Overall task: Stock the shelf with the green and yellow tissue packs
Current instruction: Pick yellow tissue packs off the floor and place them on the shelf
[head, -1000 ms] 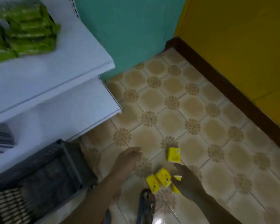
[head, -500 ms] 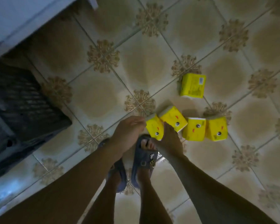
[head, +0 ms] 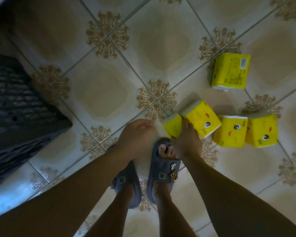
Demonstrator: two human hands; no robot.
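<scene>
Stock count, yellow lot: five seen, all on the floor, none lifted
- Landmark: blue-grey rubber sandal [head: 163, 168] on the person's right foot, standing on patterned beige floor tiles [head: 99, 93]
- Item 1: first yellow plastic-wrapped tissue pack [head: 171, 126], just beyond the sandal's toe. The right hand [head: 186, 142] pinches it, thumb on its near edge and forefinger along the seam with its neighbour. Whether the grip takes in both packs is hard to tell
- Item 2: second yellow pack [head: 203, 118], cartoon face up, beyond and right of the sandal, touching the first
- Items 3 and 4: third yellow pack [head: 229, 131] and fourth yellow pack [head: 261, 130], side by side, further right of the sandal
- Item 5: fifth yellow pack [head: 231, 71], barcode side up, well beyond the sandal, apart from the others
- Free: left hand [head: 137, 134], just left of the sandal's toe, fingers loosely curled, holding nothing
- Also: dark slatted plastic crate [head: 24, 117], far left of the sandal
- Not in view: shelf, green packs
- Judgement: the yellow lot looks barely begun, with five packs left to carry up
</scene>
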